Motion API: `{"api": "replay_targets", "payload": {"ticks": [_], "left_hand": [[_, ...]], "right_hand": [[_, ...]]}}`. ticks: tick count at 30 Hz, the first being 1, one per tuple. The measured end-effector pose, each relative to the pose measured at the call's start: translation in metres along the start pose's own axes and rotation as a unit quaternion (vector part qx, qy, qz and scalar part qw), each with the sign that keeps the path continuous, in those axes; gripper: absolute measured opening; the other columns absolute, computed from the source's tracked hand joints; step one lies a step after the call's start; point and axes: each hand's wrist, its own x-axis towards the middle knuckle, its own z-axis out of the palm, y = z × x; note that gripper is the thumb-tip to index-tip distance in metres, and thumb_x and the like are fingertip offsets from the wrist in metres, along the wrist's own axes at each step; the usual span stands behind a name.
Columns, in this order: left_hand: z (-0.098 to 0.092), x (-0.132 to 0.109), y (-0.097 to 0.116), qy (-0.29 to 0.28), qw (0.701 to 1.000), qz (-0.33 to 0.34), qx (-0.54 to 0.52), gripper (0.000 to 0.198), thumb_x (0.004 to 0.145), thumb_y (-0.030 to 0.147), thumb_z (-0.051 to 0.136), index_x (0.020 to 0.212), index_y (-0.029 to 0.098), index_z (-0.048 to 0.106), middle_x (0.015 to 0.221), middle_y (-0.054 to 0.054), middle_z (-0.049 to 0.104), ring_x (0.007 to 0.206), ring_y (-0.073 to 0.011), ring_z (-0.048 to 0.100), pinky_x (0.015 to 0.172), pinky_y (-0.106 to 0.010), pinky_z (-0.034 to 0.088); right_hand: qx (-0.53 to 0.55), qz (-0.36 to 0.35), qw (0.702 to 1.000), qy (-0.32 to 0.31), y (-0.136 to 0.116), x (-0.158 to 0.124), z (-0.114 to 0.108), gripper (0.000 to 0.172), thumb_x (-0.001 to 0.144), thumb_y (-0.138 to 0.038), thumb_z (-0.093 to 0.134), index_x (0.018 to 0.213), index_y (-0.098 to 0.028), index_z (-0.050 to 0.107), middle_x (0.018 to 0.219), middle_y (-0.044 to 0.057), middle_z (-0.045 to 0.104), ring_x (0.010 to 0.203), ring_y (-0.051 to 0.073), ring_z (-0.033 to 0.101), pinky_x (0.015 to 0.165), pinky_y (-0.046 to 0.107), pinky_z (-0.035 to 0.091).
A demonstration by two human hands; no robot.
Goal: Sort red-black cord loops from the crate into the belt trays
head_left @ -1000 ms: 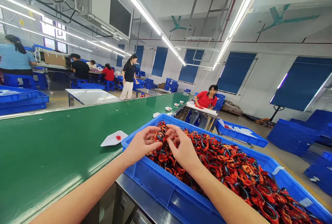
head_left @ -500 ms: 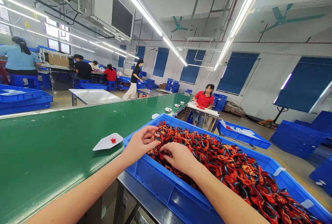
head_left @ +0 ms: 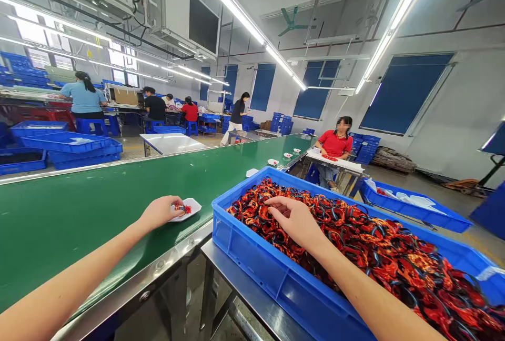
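Resting narrow right-hand fingers (head_left: pixel 276 203) on tangled braided cords (head_left: pixel 355 241) in blue plastic crate (head_left: pixel 252 262) at 1 o'clock, any grip not clear; holding one cord loop (head_left: pixel 182 208) with left-hand fingers (head_left: pixel 174 209) at white tray (head_left: pixel 194 205), 10 o'clock, on green conveyor belt (head_left: pixel 98 193). Tangled loops maybe pulling out together; running belt maybe carrying tray away.

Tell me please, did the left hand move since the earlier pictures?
Yes. The left hand has moved left, out of the blue plastic crate, to the white tray on the green conveyor belt.

Green conveyor belt (head_left: pixel 79 214): small white tray (head_left: pixel 194 204). Steel bench (head_left: pixel 232 284): blue plastic crate (head_left: pixel 252 257), heaped red-black loops (head_left: pixel 347 241).
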Motion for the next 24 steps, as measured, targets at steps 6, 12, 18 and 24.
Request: {"api": "replay_targets", "payload": {"ticks": [6,12,18,24], "left_hand": [[-0.01,-0.005,0.035,0.03,0.997,0.069,0.02,0.03,0.071,0.042,0.055,0.089,0.021,0.066,0.105,-0.008,0.067,0.099,-0.0272,0.058,0.09,-0.038,0.041],[-0.011,-0.02,0.14,0.06,0.957,0.193,-0.209,0.027,0.081,0.039,0.055,0.101,0.021,0.059,0.105,-0.004,0.064,0.097,-0.019,0.059,0.091,-0.035,0.046],[0.017,-0.033,0.202,-0.021,0.891,0.286,-0.353,0.036,0.076,0.027,0.064,0.11,0.024,0.054,0.112,-0.004,0.056,0.093,-0.0149,0.058,0.083,-0.03,0.051],[0.026,-0.034,0.213,-0.037,0.877,0.26,-0.403,0.031,0.077,0.027,0.063,0.107,0.023,0.056,0.119,-0.005,0.052,0.091,-0.0142,0.06,0.082,-0.03,0.053]], "right_hand": [[0.169,0.072,0.983,-0.015,-0.002,0.002,0.0,0.024,0.078,-0.03,0.058,0.096,-0.016,0.066,0.084,0.005,0.07,0.077,0.017,0.065,0.067,0.029,0.052],[0.266,0.118,0.957,-0.011,-0.002,0.004,0.001,0.029,0.073,-0.034,0.065,0.095,-0.015,0.067,0.083,0.005,0.07,0.072,0.015,0.064,0.062,0.027,0.054],[0.326,0.165,0.931,-0.003,-0.003,0.004,-0.002,0.034,0.068,-0.036,0.071,0.094,-0.014,0.067,0.078,0.004,0.07,0.061,0.011,0.062,0.058,0.023,0.053],[0.388,0.22,0.895,-0.021,-0.004,0.003,-0.002,0.029,0.071,-0.032,0.072,0.094,-0.015,0.065,0.075,0.004,0.069,0.06,0.01,0.064,0.058,0.021,0.054]]}}
